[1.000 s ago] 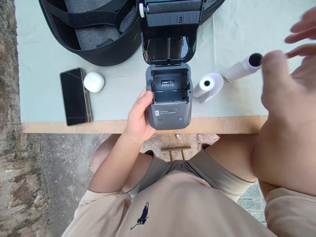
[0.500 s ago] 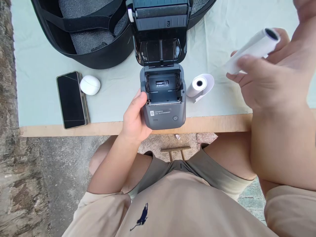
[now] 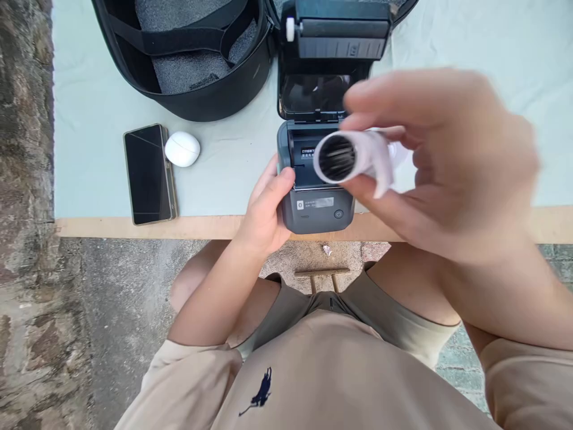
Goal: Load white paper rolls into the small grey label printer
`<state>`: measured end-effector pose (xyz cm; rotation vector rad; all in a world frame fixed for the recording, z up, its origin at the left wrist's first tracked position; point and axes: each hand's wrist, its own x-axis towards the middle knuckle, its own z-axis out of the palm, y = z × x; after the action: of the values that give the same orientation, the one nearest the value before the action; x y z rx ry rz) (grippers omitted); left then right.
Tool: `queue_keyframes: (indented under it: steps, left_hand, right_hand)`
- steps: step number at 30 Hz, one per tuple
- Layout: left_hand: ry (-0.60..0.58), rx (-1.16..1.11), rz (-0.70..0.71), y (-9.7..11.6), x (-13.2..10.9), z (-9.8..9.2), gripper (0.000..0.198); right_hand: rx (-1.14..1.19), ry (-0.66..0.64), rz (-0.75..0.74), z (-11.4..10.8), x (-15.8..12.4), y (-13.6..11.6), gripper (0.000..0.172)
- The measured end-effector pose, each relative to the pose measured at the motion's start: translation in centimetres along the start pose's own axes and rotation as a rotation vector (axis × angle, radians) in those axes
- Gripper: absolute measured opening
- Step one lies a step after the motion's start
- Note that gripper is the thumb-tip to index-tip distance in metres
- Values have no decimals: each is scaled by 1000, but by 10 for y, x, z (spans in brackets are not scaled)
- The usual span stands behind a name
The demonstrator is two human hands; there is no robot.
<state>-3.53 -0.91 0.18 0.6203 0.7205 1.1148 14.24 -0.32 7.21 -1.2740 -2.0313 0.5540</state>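
White and blurred, a dark-cored roll (image 3: pixel 363 156) was pinched in the grip of the right hand (image 3: pixel 465 164), partly hiding the opened grey printer (image 3: pixel 319 220). The left hand (image 3: pixel 265 216) clasped the printer's left side at the edge of the bench (image 3: pixel 188 227).

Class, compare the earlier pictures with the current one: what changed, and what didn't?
The right hand has picked up the longer white roll and carried it left, toward the open printer. The left hand still grips the printer; the phone lies where it was.
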Motion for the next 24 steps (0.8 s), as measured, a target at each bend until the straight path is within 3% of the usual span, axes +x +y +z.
queue_keyframes:
  steps: [3, 9, 11, 15, 18, 21, 24]
  left_hand:
    - [-21, 16, 14, -1, -1, 1, 22]
    - [-57, 12, -29, 0, -1, 0, 28]
    - [-56, 5, -24, 0, -1, 0, 28]
    - [-30, 37, -6, 0, -1, 1, 27]
    - [4, 27, -7, -1, 0, 0, 27]
    - [-1, -14, -3, -2, 1, -3, 29]
    - [-40, 24, 20, -1, 1, -6, 31]
  right_hand:
    - [-282, -15, -177, 10, 9, -5, 18]
    - [-431, -77, -80, 17, 18, 5, 9]
    - [-439, -109, -88, 18, 19, 8, 9]
    - [-424, -43, -127, 19, 18, 10, 28]
    - [-403, 30, -236, 20, 11, 10, 23]
    - [-356, -16, -394, 24, -1, 10, 11]
    - [-295, -42, -433, 27, -10, 11, 5]
